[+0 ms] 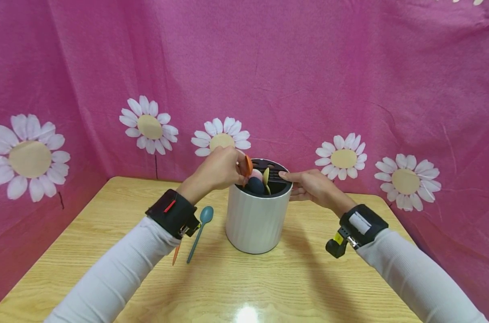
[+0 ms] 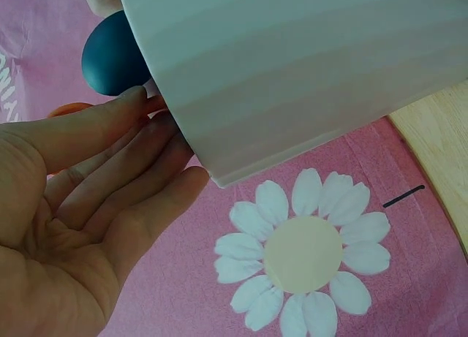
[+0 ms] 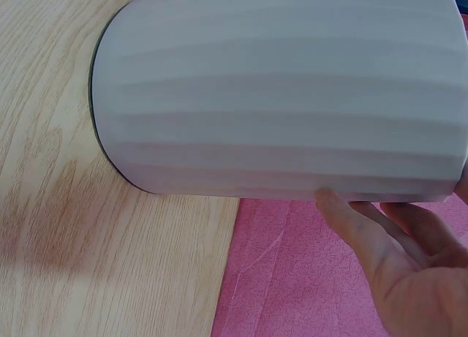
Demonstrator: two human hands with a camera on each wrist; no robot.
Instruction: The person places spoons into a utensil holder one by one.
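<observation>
A white ribbed utensil holder (image 1: 255, 220) with a dark slotted insert stands upright on the table. My left hand (image 1: 222, 169) pinches an orange spoon (image 1: 249, 165) at the holder's left rim, with the spoon's bowl up and its lower part hidden. Inside the holder, a dark blue spoon (image 1: 255, 185), a pink spoon (image 1: 256, 174) and a yellow spoon (image 1: 266, 178) show their bowls above the rim. My right hand (image 1: 311, 186) grips the right rim, thumb on top and fingers against the outer wall; the right wrist view shows those fingers touching the ribbed side (image 3: 278, 132).
On the wooden table (image 1: 244, 282), a teal spoon (image 1: 206, 215) lies left of the holder. Beside it the thin end of an orange utensil (image 1: 176, 255) shows, partly hidden by my left wrist. A pink cloth (image 1: 285, 80) with daisies hangs behind the table.
</observation>
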